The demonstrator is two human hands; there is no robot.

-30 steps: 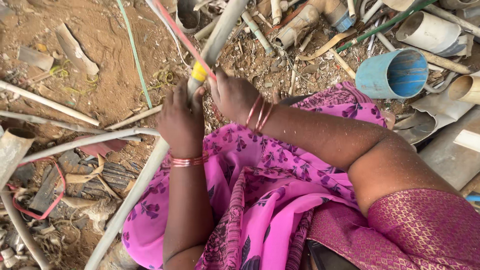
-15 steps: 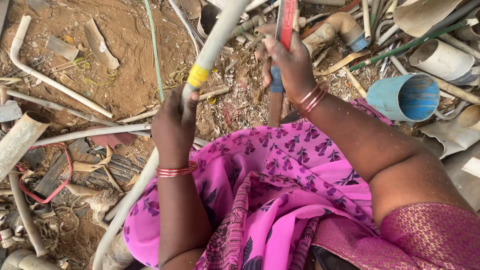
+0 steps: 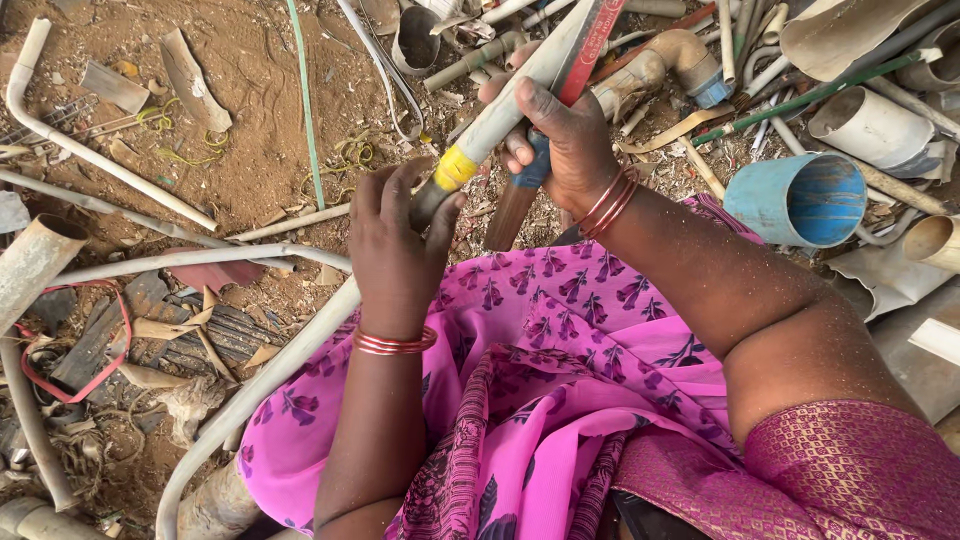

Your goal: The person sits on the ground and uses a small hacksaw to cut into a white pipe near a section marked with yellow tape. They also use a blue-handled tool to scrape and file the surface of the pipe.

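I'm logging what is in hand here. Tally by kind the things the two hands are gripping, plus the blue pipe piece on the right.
Long grey pipe with yellow band, in the left hand: 1
Blue-handled tool with red blade, in the right hand: 1
Short blue pipe piece, on the ground: 1
Total: 3

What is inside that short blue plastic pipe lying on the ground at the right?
The short blue plastic pipe shows only its bare ribbed inner wall near the open mouth; the shadowed far end cannot be seen.
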